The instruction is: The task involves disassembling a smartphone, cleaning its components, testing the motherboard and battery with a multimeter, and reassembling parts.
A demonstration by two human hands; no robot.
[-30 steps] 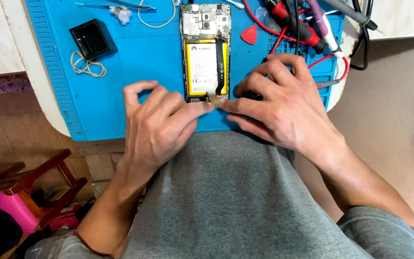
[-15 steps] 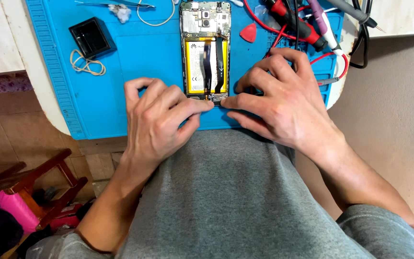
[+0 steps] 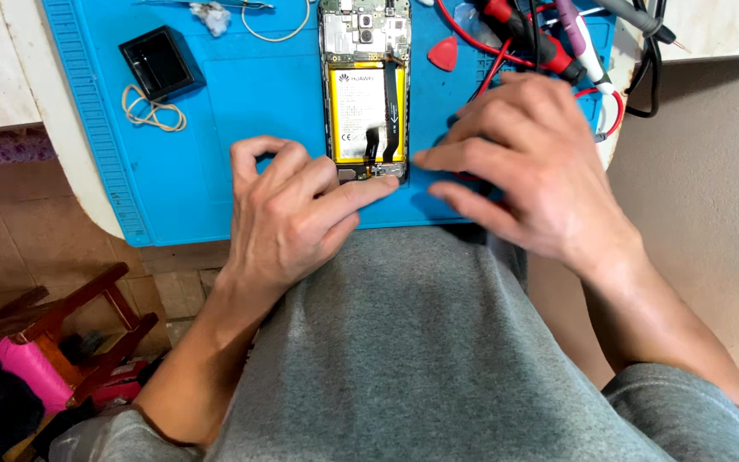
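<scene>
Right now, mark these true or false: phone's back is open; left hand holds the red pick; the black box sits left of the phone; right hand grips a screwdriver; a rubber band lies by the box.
1. The phone lies with its back open, battery showing. True.
2. The left hand holds the red pick. False: the pick lies on the blue mat right of the phone, and the left hand's forefinger points at the phone's bottom edge.
3. The black box sits left of the phone. True.
4. The right hand grips a screwdriver. False: it holds nothing, its fingers spread beside the phone.
5. A rubber band lies by the box. True.
</scene>
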